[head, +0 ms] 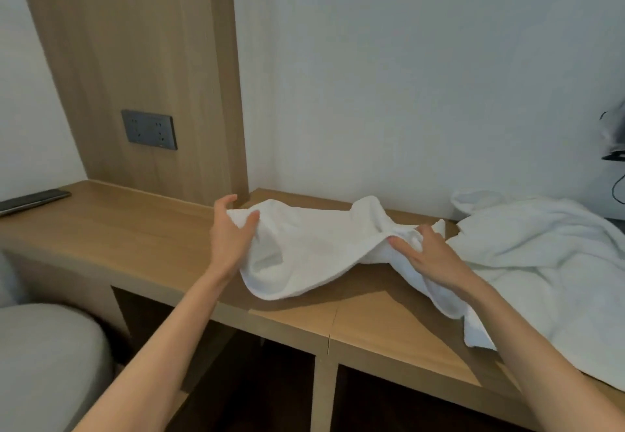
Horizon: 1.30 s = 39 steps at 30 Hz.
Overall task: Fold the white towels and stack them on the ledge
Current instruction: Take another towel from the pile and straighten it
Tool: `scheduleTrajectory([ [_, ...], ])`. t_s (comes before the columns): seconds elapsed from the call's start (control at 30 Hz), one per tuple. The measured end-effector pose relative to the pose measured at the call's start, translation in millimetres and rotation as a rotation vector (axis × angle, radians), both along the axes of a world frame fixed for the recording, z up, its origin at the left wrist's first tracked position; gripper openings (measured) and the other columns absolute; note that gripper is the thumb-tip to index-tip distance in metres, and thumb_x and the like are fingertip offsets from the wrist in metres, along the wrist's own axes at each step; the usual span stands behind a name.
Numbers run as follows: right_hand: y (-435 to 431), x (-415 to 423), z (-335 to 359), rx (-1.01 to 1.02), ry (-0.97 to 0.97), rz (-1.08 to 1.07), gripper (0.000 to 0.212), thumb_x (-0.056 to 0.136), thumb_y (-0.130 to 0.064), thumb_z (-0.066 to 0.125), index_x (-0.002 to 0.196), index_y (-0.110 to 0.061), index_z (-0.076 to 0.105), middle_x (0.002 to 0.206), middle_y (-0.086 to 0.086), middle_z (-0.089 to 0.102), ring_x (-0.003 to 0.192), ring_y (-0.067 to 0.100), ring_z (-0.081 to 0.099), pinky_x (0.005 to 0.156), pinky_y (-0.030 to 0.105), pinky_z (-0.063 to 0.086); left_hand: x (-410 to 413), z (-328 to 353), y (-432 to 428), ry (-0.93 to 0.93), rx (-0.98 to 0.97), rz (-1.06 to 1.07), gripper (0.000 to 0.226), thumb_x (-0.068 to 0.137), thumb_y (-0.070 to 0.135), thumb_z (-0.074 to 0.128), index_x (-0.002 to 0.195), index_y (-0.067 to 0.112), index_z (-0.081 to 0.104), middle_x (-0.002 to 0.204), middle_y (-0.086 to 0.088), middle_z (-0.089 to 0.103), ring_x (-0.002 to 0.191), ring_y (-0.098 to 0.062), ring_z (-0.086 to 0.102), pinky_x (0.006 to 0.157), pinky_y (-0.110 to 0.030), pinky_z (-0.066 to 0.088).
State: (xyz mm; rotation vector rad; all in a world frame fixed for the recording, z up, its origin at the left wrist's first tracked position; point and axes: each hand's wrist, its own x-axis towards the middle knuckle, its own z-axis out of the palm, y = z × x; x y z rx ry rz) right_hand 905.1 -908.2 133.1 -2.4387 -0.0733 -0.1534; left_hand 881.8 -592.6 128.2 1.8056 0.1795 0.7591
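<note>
Head view | left hand [231, 235] and right hand [424, 249] pinch towel [304, 249] ends | soft, limp, light; hold corners

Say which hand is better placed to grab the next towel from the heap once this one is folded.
Probably right: the right hand grips the towel beside the unfolded heap, while the left hand holds its opposite end, farther away.

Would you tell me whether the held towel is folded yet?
Not folded: the towel sags rumpled between left hand and right hand.
</note>
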Motion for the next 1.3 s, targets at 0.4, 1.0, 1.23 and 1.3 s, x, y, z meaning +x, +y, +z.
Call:
scheduleTrajectory([
  [0.4, 33.9, -24.8, 67.4, 0.727, -0.237, -0.04, 0.016, 0.092, -0.023, 0.054, 0.104, -0.012, 0.055, 0.091, 0.0, 0.058, 0.081, 0.016, 0.055, 0.062, 0.026, 0.04, -32.3, 79.7, -7.3, -0.118, -0.357, -0.14, 0.025, 0.088, 0.025, 0.066, 0.111, 0.017, 0.06, 0.104, 0.0, 0.068, 0.092, -0.014, 0.065, 0.08, -0.03, 0.055],
  [1.0, 88.9, -69.2, 17.1, 0.317, -0.569, 0.149, 0.004, 0.087, -0.026, 0.066, 0.09, -0.026, 0.068, 0.083, -0.017, 0.064, 0.074, -0.007, 0.056, 0.059, 0.003, 0.038, -58.0, 1.8, -74.8, 0.177, -0.299, -0.355, 0.021, 0.09, 0.032, 0.063, 0.101, 0.015, 0.069, 0.096, -0.002, 0.071, 0.092, -0.017, 0.066, 0.076, -0.024, 0.056],
  [1.23, 87.1, -62.0, 4.2, 0.073, -0.639, 0.288, 0.016, 0.085, -0.021, 0.07, 0.099, -0.019, 0.075, 0.091, -0.004, 0.07, 0.067, -0.006, 0.052, 0.062, 0.003, 0.037, -54.9, 8.4, -79.0, 0.137, -0.277, -0.441, 0.019, 0.094, 0.024, 0.058, 0.083, 0.02, 0.072, 0.082, -0.011, 0.066, 0.077, -0.021, 0.06, 0.078, -0.034, 0.055],
  [1.3, 86.1, -60.9, 3.4, 0.054, -0.659, 0.309, 0.018, 0.084, -0.018, 0.07, 0.102, -0.017, 0.075, 0.09, -0.002, 0.069, 0.067, -0.004, 0.052, 0.062, 0.004, 0.037, -52.4, 8.9, -77.5, 0.164, -0.302, -0.427, 0.023, 0.094, 0.024, 0.057, 0.078, 0.016, 0.072, 0.083, -0.014, 0.062, 0.078, -0.023, 0.056, 0.084, -0.043, 0.053],
])
